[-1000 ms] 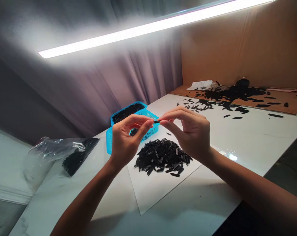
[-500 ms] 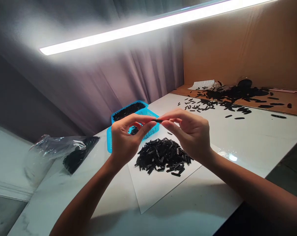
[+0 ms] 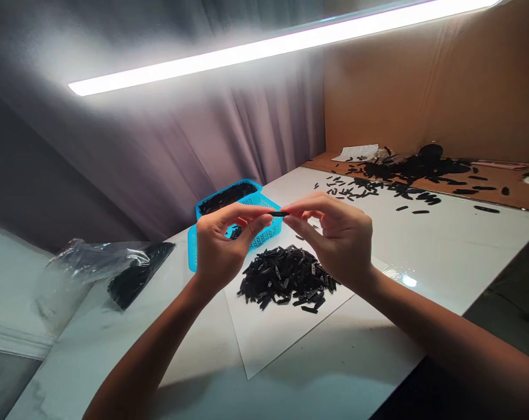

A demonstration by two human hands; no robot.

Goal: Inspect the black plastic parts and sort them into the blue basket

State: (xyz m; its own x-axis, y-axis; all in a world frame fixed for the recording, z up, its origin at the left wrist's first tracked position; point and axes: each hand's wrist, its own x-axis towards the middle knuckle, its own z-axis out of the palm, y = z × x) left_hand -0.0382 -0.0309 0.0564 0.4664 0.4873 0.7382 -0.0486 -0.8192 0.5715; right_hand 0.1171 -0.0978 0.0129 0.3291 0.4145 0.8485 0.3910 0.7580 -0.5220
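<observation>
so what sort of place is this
Probably an indoor workspace, perhaps a small workshop: a tube light above a white table, a heap of black pieces, and blue baskets with black contents.

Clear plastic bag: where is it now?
In the head view, the clear plastic bag lies at left, by the left edge of the white table, left of the blue baskets and the left hand.

The person is showing a bare, slender-fingered left hand [image 3: 220, 248] and a matching right hand [image 3: 345, 242], with slim, uncovered wrists [image 3: 200, 287], while the left forearm [image 3: 163, 341] and right forearm [image 3: 439, 326], likewise bare, are tapering smoothly toward them.
</observation>
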